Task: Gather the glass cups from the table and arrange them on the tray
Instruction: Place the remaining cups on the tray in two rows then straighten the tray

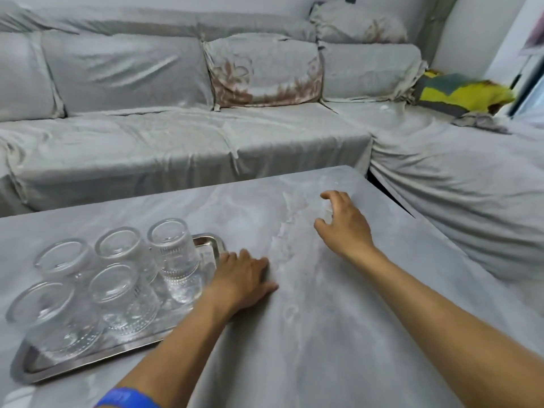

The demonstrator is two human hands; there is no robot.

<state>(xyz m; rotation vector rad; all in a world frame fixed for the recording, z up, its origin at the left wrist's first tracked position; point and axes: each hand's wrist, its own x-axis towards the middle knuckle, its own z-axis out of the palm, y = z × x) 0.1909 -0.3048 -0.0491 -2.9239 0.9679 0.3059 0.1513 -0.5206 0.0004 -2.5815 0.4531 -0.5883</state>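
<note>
Five glass cups (117, 278) are seen upside down on the tray (210, 241). The left hand (241, 275) is laid flat on the worktop (323, 334), its grip apart; the right hand (343, 222) is held spread, clamped on nothing clearly visible.

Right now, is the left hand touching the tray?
Touching. The head view shows the left hand lying flat on the table with its fingers against the right rim of the steel tray; no gap shows between them.
</note>
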